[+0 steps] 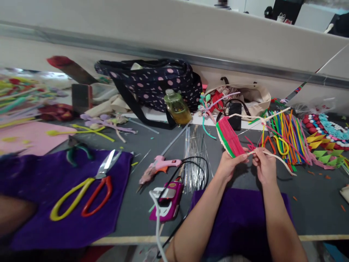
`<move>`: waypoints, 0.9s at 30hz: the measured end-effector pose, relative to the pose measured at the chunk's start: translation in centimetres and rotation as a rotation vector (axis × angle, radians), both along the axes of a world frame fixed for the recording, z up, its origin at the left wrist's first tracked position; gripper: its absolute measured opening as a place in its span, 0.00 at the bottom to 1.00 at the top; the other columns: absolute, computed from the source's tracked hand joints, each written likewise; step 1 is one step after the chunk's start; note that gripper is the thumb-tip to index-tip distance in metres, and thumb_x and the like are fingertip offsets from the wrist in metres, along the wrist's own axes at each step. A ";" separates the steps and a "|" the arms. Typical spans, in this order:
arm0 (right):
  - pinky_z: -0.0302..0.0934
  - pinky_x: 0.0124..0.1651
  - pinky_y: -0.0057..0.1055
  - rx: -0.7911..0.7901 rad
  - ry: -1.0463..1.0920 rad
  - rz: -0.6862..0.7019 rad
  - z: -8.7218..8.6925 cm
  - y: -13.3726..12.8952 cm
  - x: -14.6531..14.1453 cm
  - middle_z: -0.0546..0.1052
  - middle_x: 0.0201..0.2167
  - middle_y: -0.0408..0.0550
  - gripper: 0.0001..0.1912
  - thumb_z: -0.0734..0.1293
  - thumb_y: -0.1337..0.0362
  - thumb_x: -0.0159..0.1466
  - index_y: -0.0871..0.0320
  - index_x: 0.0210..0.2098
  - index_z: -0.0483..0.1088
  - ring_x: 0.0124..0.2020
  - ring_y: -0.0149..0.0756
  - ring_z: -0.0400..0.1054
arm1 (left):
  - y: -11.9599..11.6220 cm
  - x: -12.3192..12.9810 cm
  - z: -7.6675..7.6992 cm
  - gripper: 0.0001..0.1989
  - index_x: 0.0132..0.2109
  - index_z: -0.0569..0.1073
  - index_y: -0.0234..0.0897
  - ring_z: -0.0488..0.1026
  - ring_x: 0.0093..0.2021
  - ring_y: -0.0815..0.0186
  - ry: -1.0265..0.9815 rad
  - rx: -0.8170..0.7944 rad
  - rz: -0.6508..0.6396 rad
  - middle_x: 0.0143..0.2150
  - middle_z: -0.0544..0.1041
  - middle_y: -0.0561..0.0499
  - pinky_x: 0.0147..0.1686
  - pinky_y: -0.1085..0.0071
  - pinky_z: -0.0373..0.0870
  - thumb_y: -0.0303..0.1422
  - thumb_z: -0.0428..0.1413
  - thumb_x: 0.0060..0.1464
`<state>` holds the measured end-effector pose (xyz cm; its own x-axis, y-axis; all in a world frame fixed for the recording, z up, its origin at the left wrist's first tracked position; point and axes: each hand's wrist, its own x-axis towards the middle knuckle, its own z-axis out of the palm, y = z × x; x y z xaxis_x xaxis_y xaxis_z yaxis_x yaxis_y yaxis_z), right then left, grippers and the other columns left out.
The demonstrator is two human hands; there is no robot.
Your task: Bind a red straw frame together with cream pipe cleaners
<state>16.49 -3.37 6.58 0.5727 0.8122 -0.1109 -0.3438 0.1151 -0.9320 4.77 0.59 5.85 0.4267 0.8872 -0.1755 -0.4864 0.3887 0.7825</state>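
My left hand (pixel 231 165) is closed on the lower end of a flat panel of pink rows (pixel 230 136) with a green edge and a cream pipe cleaner border. Close beside it, my right hand (pixel 264 165) pinches a cream pipe cleaner (pixel 282 163), whose free end sticks out to the right. Loose pink ends (pixel 250 143) stand up between the two hands. Another cream strand arches over the panel's top and crosses to the right. Both hands are above the table, over a purple cloth (pixel 237 218).
Left of my arms are a pink glue gun (pixel 158 167), a magenta-and-white device (pixel 167 202) with cables, and clear thin sticks (pixel 195 160). Scissors (pixel 95 185) and pliers (pixel 77 151) lie on another purple cloth. Colourful pipe cleaners (pixel 290 134), a bottle (pixel 177 107) and bags (pixel 152 83) stand behind.
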 end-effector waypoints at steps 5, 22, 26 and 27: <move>0.52 0.17 0.23 0.021 -0.130 0.077 -0.7 0.0 -0.1 0.72 0.21 0.40 0.13 0.73 0.56 0.52 0.59 0.29 0.72 0.17 0.24 0.58 | 0.1 0.0 -0.2 0.18 0.37 0.79 0.32 0.73 0.25 0.68 0.044 0.061 0.034 0.28 0.78 0.49 0.31 0.72 0.71 0.33 0.69 0.35; 0.52 0.18 0.23 0.047 -0.120 0.094 -0.8 0.1 -0.2 0.72 0.21 0.41 0.13 0.74 0.57 0.50 0.60 0.28 0.74 0.18 0.24 0.58 | 0.2 -0.4 0.0 0.19 0.39 0.79 0.33 0.74 0.28 0.67 0.009 0.042 -0.030 0.31 0.79 0.48 0.33 0.70 0.72 0.35 0.69 0.36; 0.52 0.18 0.22 0.052 -0.057 0.058 -0.9 0.2 0.1 0.71 0.21 0.41 0.13 0.74 0.57 0.50 0.60 0.27 0.73 0.19 0.24 0.58 | 0.5 -0.6 -0.1 0.20 0.42 0.78 0.34 0.75 0.32 0.66 -0.043 0.028 -0.039 0.36 0.79 0.46 0.35 0.68 0.73 0.37 0.68 0.40; 0.52 0.18 0.22 0.034 -0.032 0.065 -1.0 0.2 0.3 0.71 0.21 0.41 0.13 0.74 0.57 0.50 0.61 0.27 0.74 0.19 0.23 0.58 | 0.6 -0.6 -0.2 0.21 0.42 0.78 0.34 0.75 0.32 0.66 -0.044 0.020 -0.031 0.36 0.79 0.46 0.35 0.68 0.73 0.37 0.68 0.39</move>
<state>16.75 -3.15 5.62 0.5212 0.8510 -0.0649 -0.3217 0.1255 -0.9385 4.18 1.21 5.65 0.4608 0.8767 -0.1382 -0.5089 0.3885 0.7682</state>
